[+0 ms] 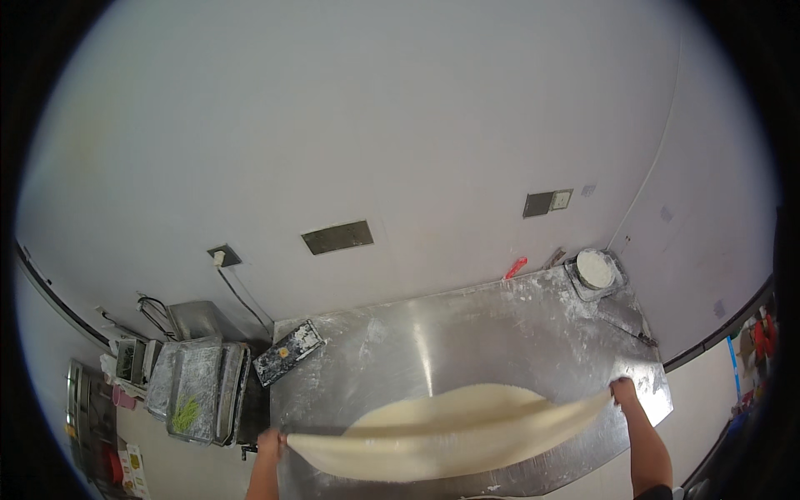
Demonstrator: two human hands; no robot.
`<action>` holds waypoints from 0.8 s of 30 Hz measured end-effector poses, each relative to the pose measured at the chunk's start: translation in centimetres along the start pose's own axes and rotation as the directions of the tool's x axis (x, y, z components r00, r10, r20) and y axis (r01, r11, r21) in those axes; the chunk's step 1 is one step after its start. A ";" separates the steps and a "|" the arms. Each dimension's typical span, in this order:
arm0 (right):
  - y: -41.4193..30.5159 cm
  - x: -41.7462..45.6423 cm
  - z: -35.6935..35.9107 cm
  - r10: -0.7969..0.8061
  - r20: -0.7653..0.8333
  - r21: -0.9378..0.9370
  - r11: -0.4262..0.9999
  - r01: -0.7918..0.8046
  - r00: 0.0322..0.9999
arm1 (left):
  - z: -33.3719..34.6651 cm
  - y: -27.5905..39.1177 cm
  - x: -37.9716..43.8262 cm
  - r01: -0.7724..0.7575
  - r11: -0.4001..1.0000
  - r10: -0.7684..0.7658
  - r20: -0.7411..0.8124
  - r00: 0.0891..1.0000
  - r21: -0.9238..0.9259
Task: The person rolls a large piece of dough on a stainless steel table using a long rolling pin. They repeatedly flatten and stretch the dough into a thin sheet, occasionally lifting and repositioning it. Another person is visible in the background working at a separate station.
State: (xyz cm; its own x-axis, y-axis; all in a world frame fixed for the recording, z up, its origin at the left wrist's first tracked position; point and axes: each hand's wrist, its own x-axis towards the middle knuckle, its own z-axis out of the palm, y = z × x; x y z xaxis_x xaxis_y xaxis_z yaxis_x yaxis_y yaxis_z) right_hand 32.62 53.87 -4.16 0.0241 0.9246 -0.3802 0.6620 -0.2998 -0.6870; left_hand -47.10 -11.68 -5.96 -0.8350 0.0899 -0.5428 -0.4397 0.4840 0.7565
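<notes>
A large, thin sheet of pale dough (437, 453) spreads over the near part of a flour-dusted stainless steel table (475, 337). My left hand (272, 445) grips its left end at the table's left edge. At the opposite end, my right hand (622, 392) is closed on the stretched right corner. Between both hands the dough forms a long, slightly blurred raised fold, with a rounded flap lying behind it. Whether a rolling pin is inside the fold, I cannot tell.
A bowl of white flour (595, 269) stands at the back right corner, near a floury blade (619, 315). A red-handled tool (516, 268) leans on the wall. At left are a floury black device (289, 352) and stacked trays (197, 387) bearing green strands (185, 414).
</notes>
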 end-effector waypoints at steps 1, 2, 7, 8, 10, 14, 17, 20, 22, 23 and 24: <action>-2.5 2.3 1.2 -0.050 -0.006 0.052 0.997 0.050 0.999 | -1.6 2.0 2.4 -0.256 0.960 0.257 0.002 0.966 0.113; -5.0 3.0 -0.4 -0.090 -0.058 0.070 0.993 0.094 0.994 | 2.8 5.2 2.5 -0.136 0.983 0.140 0.023 0.990 -0.126; -19.3 8.0 -4.9 -0.230 -0.230 0.218 0.935 0.281 0.946 | 5.7 22.4 4.4 -0.375 0.926 0.373 -0.037 0.927 -0.051; -22.1 8.0 -6.0 -0.232 -0.247 0.245 0.925 0.292 0.941 | 5.3 25.0 4.2 -0.345 0.935 0.348 0.024 0.937 -0.086; -26.8 6.3 -8.4 -0.247 -0.270 0.289 0.901 0.323 0.931 | 6.0 29.8 2.1 -0.308 0.939 0.321 0.065 0.945 -0.156; -32.3 3.6 -11.2 -0.312 -0.254 0.385 0.836 0.392 0.915 | 4.6 35.3 0.3 -0.323 0.915 0.327 -0.023 0.945 -0.240; -31.6 2.5 -10.9 -0.317 -0.234 0.406 0.827 0.388 0.919 | 5.5 35.3 -0.7 -0.316 0.912 0.332 0.020 0.943 -0.261; -26.4 4.0 -7.7 -0.272 -0.256 0.441 0.821 0.363 0.928 | 6.1 30.7 0.9 -0.343 0.877 0.382 0.053 0.923 -0.335; -20.0 6.5 -5.9 -0.315 -0.232 0.316 0.870 0.378 0.920 | 8.7 26.3 2.0 -0.277 0.921 0.289 0.002 0.957 -0.272; -17.1 7.4 -3.5 -0.284 -0.207 0.307 0.890 0.337 0.936 | 9.0 22.9 3.3 -0.290 0.931 0.289 -0.037 0.957 -0.221; -14.1 8.1 -0.6 -0.250 -0.170 0.302 0.907 0.292 0.953 | 8.2 19.5 5.7 -0.343 0.931 0.347 0.014 0.938 -0.121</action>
State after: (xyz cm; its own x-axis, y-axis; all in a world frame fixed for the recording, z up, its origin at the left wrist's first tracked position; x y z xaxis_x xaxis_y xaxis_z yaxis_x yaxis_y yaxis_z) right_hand 23.91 65.76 2.86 -0.0152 0.9963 -0.0848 0.3812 -0.0727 -0.9216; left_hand -57.73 5.41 2.74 -0.9310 0.2646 -0.2515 -0.1631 0.3147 0.9351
